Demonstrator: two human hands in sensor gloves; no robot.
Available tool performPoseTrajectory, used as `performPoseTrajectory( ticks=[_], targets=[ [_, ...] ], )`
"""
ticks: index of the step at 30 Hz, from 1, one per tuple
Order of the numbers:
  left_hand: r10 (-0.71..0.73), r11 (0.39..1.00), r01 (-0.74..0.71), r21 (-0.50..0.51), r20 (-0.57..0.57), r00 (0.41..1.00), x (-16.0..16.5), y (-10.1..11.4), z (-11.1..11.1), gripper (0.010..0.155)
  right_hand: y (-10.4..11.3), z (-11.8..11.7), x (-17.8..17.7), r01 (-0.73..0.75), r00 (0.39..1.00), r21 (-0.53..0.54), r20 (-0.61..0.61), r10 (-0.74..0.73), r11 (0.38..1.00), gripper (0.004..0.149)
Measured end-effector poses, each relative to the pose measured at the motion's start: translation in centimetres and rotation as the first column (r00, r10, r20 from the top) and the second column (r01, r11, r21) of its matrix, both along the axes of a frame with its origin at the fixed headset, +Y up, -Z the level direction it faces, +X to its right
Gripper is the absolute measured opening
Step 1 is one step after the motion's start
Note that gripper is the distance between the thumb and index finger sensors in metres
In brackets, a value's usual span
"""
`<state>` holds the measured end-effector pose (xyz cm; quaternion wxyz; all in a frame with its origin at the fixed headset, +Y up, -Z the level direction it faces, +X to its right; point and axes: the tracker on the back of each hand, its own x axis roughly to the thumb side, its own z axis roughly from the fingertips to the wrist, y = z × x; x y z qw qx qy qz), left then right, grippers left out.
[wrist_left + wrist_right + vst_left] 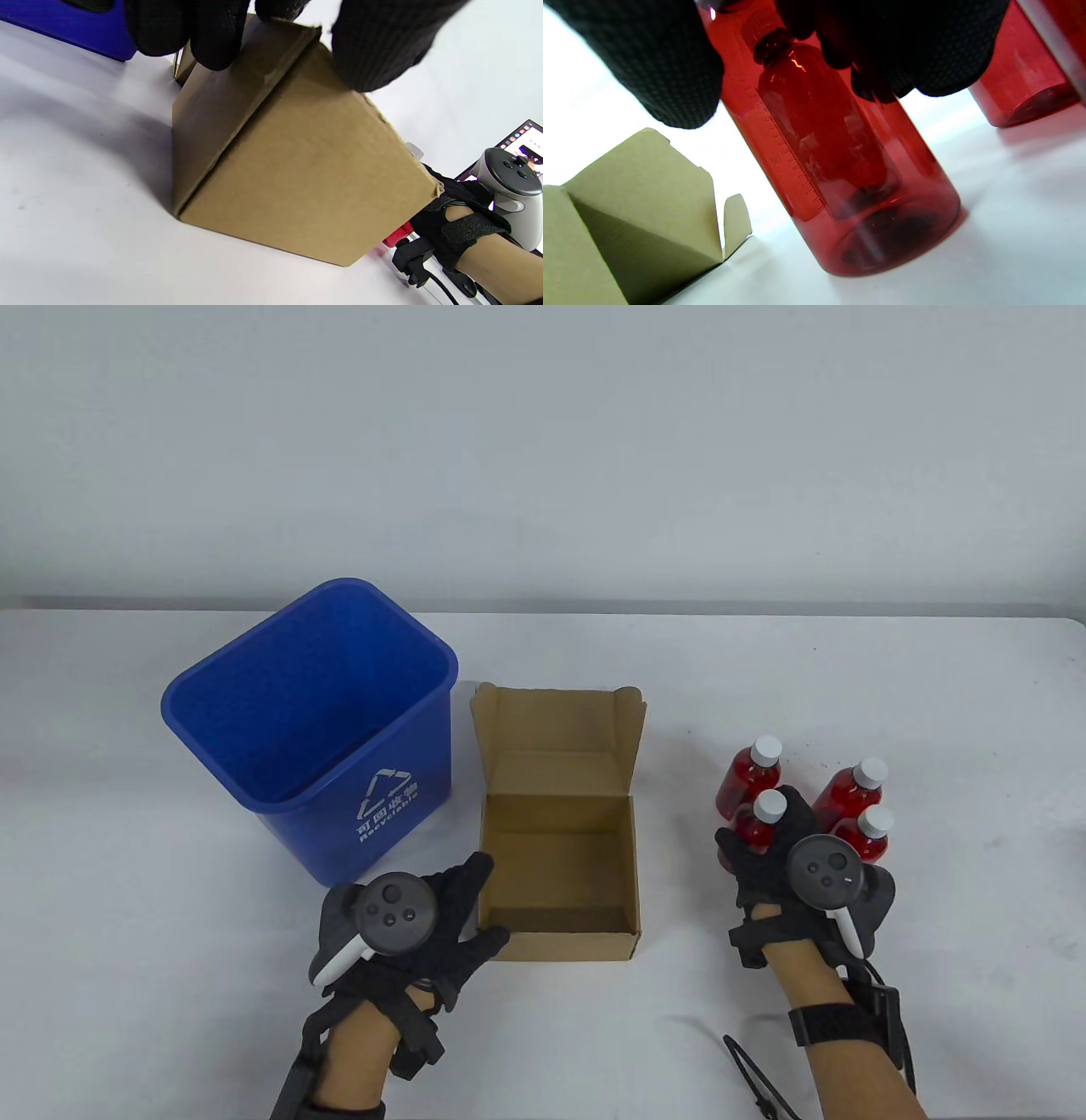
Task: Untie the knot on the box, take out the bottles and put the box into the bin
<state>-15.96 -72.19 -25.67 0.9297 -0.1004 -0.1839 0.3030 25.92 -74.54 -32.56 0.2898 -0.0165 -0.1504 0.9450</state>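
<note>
The brown cardboard box (pixel 556 946) stands open and empty mid-table, its lid (pixel 556 729) folded back. My left hand (pixel 490 899) holds its near-left corner, thumb on the front wall and fingers on the left wall; the left wrist view shows the box (pixel 297 178) under that hand (pixel 288 42). To the right, my right hand (pixel 759 823) grips an upright red bottle (pixel 768 814) with a white cap. In the right wrist view this bottle (pixel 840 178) stands on the table between the thumb and fingers of that hand (pixel 780 89). Three more red bottles (pixel 848 789) stand close around it.
A blue recycling bin (pixel 373 814) stands upright just left of the box, almost touching it. A black cord (pixel 747 1060) lies by my right wrist at the front edge. The table's back edge meets a pale wall. A screen (pixel 517 144) shows at the far right.
</note>
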Motion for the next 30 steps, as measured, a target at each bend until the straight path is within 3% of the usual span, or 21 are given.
performPoseTrajectory(
  ticks=[7, 14, 19, 23, 30],
  targets=[
    [0.001, 1.000, -0.001, 0.006, -0.005, 1.000, 0.0, 0.0, 0.0, 0.083, 1.9, 0.9, 0.7, 0.062, 0.998, 0.040, 0.001, -0.062, 0.997, 0.090],
    [-0.005, 1.000, 0.005, 0.013, -0.010, 1.000, 0.1, 0.0, 0.0, 0.083, 7.0, 5.2, 0.2, 0.005, 0.998, 0.306, -0.066, 0.016, 0.952, 0.078],
    [-0.003, 1.000, 0.003, 0.017, -0.012, 1.000, 0.0, 0.0, 0.0, 0.083, 9.6, 8.2, -3.8, -0.043, 0.957, 0.484, -0.231, 0.175, 0.874, 0.069],
    [0.002, 1.000, -0.001, 0.017, -0.013, 1.000, -0.1, 0.0, 0.0, 0.083, 9.4, 9.1, -6.6, -0.026, 0.927, 0.448, -0.324, 0.189, 0.893, 0.068],
    [-0.001, 1.000, 0.001, 0.019, -0.011, 1.000, -0.1, -0.1, 0.0, 0.083, 6.0, 7.4, -9.2, -0.065, 0.894, 0.197, -0.423, 0.145, 0.978, 0.077]
  ],
)
